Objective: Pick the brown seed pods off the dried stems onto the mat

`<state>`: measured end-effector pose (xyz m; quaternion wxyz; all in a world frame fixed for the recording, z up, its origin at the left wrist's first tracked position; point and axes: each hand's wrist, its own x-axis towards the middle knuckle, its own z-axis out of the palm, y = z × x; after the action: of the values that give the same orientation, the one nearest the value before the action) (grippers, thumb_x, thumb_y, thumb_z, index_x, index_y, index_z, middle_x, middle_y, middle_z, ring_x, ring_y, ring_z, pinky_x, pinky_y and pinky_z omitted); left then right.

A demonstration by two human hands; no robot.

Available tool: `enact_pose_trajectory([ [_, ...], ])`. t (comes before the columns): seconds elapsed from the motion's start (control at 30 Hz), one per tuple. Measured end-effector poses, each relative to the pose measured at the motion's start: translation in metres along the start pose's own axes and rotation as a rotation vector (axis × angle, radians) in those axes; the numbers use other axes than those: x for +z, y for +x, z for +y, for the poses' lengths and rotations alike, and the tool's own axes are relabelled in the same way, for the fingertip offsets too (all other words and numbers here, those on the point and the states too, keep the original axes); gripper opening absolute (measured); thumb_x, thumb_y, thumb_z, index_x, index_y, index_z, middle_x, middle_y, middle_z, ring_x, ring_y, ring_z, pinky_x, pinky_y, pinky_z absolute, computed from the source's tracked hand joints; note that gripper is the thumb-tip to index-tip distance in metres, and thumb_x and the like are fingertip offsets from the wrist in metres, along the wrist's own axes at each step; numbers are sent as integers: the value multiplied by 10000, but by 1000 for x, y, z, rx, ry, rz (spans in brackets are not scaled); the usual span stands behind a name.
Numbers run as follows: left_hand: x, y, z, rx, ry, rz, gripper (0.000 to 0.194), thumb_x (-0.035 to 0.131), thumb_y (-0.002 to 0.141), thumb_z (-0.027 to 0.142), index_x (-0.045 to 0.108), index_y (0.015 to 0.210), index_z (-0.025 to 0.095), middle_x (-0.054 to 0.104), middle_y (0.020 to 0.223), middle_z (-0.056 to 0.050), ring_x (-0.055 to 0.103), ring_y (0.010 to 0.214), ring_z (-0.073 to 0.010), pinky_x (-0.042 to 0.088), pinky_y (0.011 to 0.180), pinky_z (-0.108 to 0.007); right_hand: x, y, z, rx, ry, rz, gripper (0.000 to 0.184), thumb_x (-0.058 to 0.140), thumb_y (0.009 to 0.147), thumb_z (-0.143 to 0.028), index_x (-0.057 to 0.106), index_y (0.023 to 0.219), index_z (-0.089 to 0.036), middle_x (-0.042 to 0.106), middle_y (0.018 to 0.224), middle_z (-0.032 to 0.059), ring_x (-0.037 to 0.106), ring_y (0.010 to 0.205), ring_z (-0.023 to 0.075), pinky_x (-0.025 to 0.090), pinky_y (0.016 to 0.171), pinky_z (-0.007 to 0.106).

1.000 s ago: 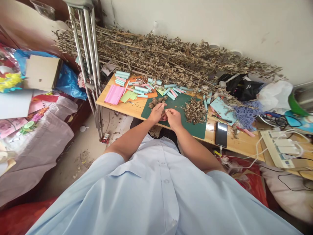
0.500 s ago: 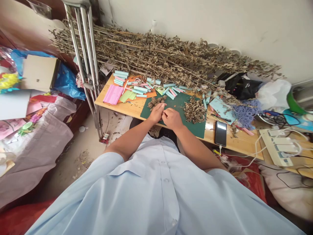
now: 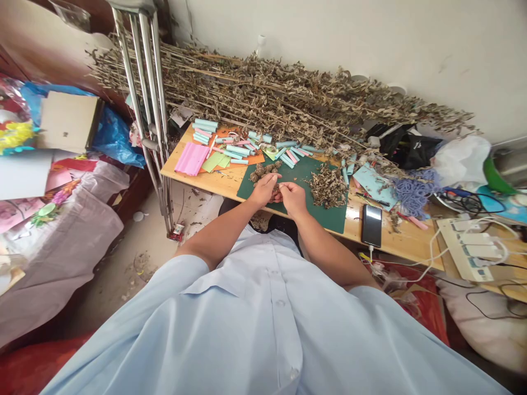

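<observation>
Both my hands meet above the near edge of a dark green mat point(image 3: 288, 216). My left hand point(image 3: 263, 192) is curled palm up, with what looks like brown dried leaves in it. The fingers of my right hand point(image 3: 293, 198) are pinched together at the left palm; what they hold is too small to make out. Just beyond the left hand sits a cluster of brown balled clumps point(image 3: 265, 169). A loose heap of dried leaves point(image 3: 328, 185) lies on the mat to the right of the right hand.
Dried stalks point(image 3: 263, 88) stretch along the wall behind the table. Rolled blue and pink papers point(image 3: 239, 150) lie at the back left. Metal crutches point(image 3: 150, 109) lean at the table's left end. A phone point(image 3: 371, 225), blue yarn point(image 3: 415, 192) and a power strip point(image 3: 465, 249) are at the right.
My right hand has turned from a fist against the left hand into a fingertip pinch, showing more of the left palm. The left hand stays nearly in place.
</observation>
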<state>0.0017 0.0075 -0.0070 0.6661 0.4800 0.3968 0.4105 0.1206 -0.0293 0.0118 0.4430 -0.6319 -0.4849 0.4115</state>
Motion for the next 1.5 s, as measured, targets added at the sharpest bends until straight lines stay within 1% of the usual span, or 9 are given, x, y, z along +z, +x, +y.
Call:
enact_pose_trajectory([
  [0.13, 0, -1, 2, -48, -100, -18, 572, 488, 948, 677, 556, 1256, 200, 289, 506, 100, 266, 367, -80, 232, 420, -237, -11, -7, -10, -474, -541, -66, 242, 469, 964, -285, 686, 900, -201, 703, 931, 103, 643, 925, 233, 514, 854, 347],
  [0.23, -1, -2, 2, -50, -113, -7, 571, 492, 953, 667, 563, 1268, 195, 275, 514, 97, 262, 374, -84, 255, 438, -250, -18, -11, -19, -616, -756, -154, 265, 436, 987, -240, 696, 985, -188, 682, 1007, 121, 618, 963, 235, 479, 862, 331],
  [0.57, -6, 1, -2, 42, -10, 16, 573, 557, 913, 684, 651, 1159, 175, 473, 601, 29, 418, 471, -95, 357, 469, -248, -3, -5, -19, -500, -889, -52, 201, 504, 897, -204, 644, 754, -188, 679, 830, 111, 586, 804, 229, 431, 762, 334],
  [0.73, -4, 0, 1, -29, -41, 11, 546, 564, 916, 664, 620, 1180, 189, 446, 570, 48, 385, 419, -90, 301, 422, -236, 1, -5, -12, -373, -561, 42, 157, 532, 858, -262, 639, 755, -211, 694, 781, 64, 618, 774, 209, 491, 786, 333],
  [0.9, -1, -3, 2, -63, -131, -34, 515, 478, 973, 610, 558, 1266, 194, 317, 466, 96, 338, 352, -111, 265, 420, -247, 3, -4, -6, -23, -10, -9, 192, 605, 821, -410, 659, 798, -227, 627, 575, -20, 587, 519, 169, 536, 564, 308],
  [1.0, -1, -4, 3, -75, -130, -39, 515, 452, 983, 600, 545, 1295, 201, 316, 455, 98, 349, 354, -118, 268, 431, -246, 4, -3, -4, 68, 121, -27, 222, 603, 825, -432, 663, 816, -219, 578, 516, -44, 549, 454, 153, 545, 521, 306],
  [1.1, -1, -4, 4, -77, -100, -5, 526, 476, 974, 608, 562, 1290, 197, 325, 479, 94, 322, 362, -103, 278, 447, -255, 0, -5, -5, -41, -51, -24, 239, 557, 887, -414, 682, 879, -210, 646, 619, 1, 613, 574, 178, 574, 614, 324],
  [1.27, 0, -5, 8, -73, -82, -8, 644, 474, 932, 724, 559, 1289, 195, 303, 497, 94, 263, 375, -85, 255, 454, -269, -13, -12, -12, -533, -614, -102, 275, 446, 991, -293, 702, 1015, -196, 707, 1057, 126, 638, 1020, 244, 504, 930, 359],
  [1.5, 0, -2, 4, -45, -61, 2, 641, 497, 914, 738, 577, 1235, 189, 336, 502, 84, 298, 375, -85, 244, 432, -264, -19, -5, -21, -614, -872, -184, 245, 456, 957, -215, 673, 848, -186, 681, 909, 116, 610, 867, 229, 465, 797, 327],
])
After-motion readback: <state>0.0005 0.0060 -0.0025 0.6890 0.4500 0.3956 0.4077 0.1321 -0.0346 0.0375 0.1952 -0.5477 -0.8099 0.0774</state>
